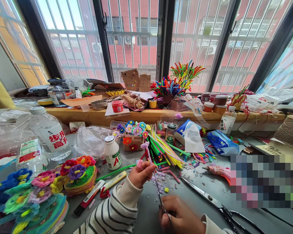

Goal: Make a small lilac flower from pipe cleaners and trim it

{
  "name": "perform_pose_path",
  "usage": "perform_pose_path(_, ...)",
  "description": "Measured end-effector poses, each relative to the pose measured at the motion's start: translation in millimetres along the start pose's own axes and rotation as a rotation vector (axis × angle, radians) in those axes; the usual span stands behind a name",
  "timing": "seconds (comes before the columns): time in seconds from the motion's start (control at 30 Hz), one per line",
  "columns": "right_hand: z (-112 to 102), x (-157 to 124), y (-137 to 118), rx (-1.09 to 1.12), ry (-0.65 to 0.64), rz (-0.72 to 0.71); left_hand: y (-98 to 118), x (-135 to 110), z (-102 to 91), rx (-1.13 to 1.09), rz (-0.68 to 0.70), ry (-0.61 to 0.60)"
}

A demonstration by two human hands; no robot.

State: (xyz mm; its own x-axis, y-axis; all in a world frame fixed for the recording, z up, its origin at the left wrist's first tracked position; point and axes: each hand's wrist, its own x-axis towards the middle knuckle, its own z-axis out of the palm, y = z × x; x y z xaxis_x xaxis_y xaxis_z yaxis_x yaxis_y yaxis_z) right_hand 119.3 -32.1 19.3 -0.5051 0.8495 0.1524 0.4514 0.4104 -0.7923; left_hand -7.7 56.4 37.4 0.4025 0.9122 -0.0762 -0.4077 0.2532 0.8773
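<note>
My left hand, in a striped sleeve, is closed with thumb and fingers pinching a lilac pipe cleaner that stands up above the fingertips. A pink fuzzy loop shows at the same hand. Lower down, my right hand has its fingers through the handles of small scissors. The narrow blades point up toward my left fingertips; whether they touch the pipe cleaner I cannot tell. Lilac fuzz clippings and a yellow fuzzy bit lie on the grey table between and beyond my hands.
Large scissors lie right of my right hand, near a pink glue gun. A white bottle, a glue stick and a box cutter are at left. Pipe cleaners, fuzzy flowers and tissue packs crowd around.
</note>
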Motion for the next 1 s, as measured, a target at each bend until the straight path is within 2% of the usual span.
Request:
perform_pose_path(0.13, 0.4, 0.3, 1.1, 0.047, 0.099, 0.019, 0.6, -1.3, 1.3, -0.031, 0.007, 0.021)
perform_pose_path(0.53, 3.0, 2.6, 5.9, 0.000, 0.200, 0.059, 2.5, 0.9, 0.7, -0.063, 0.073, 0.056)
perform_pose_path(0.73, 3.3, 2.7, 8.2, 0.018, 0.188, 0.054, 7.6, -1.7, 2.9, -0.106, 0.076, 0.049)
perform_pose_path(1.0, 2.0, 0.4, 2.8, 0.062, 0.060, -0.056, 4.0, -4.0, 6.9, -0.031, 0.004, 0.004)
